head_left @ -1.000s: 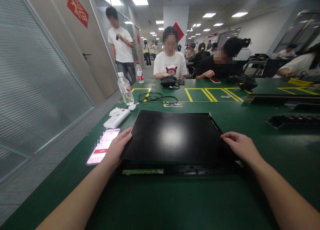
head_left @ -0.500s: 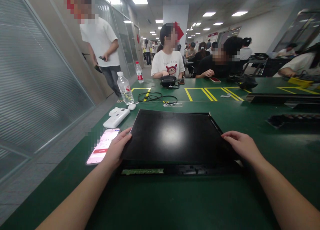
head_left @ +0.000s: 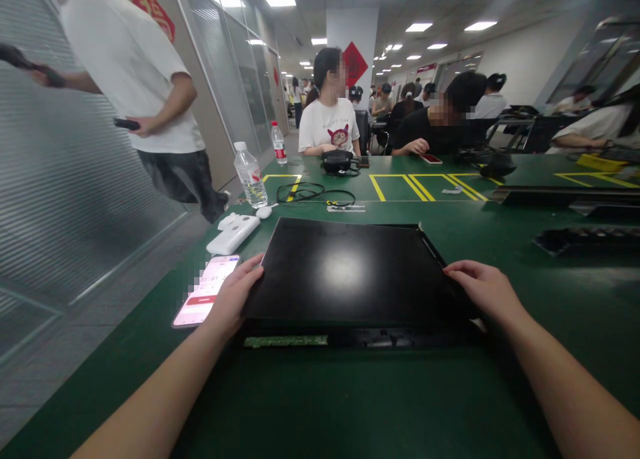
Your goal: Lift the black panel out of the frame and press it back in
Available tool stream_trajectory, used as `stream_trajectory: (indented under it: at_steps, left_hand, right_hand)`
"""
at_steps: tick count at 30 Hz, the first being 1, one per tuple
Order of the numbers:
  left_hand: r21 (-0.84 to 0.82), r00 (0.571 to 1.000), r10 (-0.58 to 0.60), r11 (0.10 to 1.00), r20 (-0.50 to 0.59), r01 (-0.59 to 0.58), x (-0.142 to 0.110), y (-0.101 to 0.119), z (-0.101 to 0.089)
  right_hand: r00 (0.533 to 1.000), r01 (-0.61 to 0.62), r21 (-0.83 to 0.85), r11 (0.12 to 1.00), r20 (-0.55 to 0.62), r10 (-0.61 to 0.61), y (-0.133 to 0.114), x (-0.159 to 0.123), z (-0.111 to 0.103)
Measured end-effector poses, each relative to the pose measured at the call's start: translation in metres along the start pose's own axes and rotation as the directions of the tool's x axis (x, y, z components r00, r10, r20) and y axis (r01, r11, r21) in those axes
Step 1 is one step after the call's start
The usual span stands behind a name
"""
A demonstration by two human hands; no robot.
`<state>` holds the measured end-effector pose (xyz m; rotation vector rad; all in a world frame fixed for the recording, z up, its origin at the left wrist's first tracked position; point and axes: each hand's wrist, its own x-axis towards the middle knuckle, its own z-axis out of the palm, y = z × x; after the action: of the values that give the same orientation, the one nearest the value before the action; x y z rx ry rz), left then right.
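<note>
A flat black display panel lies in front of me, its glossy face up and reflecting a bright spot. My left hand is closed on its left edge, fingers partly hidden under it. At the right edge, my right hand pinches the panel's side between thumb and fingers. Beneath sits a black frame, showing along the front and at the far right corner; the panel is shifted over it. A narrow green circuit board shows at the frame's front left.
Left of the panel are a phone with a lit screen, a white device and a water bottle. A black cable lies behind it. Black strips rest at the right. A person walks by on the left.
My hands and the panel look unmoved. The walking person has come nearer and further left. The seated person across the table has shifted slightly left.
</note>
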<state>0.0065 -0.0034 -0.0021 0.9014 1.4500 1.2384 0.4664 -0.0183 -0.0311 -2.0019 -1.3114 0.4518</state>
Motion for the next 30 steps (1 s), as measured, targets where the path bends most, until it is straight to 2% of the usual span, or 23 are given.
stream_trajectory:
  at_steps: [8,14,21,26,30]
  left_hand:
    - [0.012,0.996,0.061,0.998,0.059,-0.062,0.003,-0.004,-0.003]
    - [0.050,0.998,0.054,0.997,0.035,-0.056,0.002,-0.001,-0.003]
    - [0.165,0.989,0.149,0.975,0.019,-0.150,0.003,0.002,-0.007]
    - [0.297,0.946,0.321,0.900,0.047,-0.320,0.015,-0.007,-0.016]
    - [0.349,0.938,0.341,0.873,0.065,-0.341,0.020,-0.012,-0.019]
  right_hand:
    - [1.000,0.012,-0.029,1.000,0.006,-0.012,-0.001,0.000,-0.002]
    - [1.000,0.012,-0.025,1.000,0.008,-0.011,-0.001,0.000,-0.002]
    - [0.999,-0.019,-0.037,0.999,0.026,0.020,0.000,0.002,-0.001]
    - [1.000,0.000,-0.037,0.999,0.022,0.000,0.003,0.003,-0.001]
    - [1.000,0.001,-0.045,0.999,0.020,0.000,0.005,0.004,0.000]
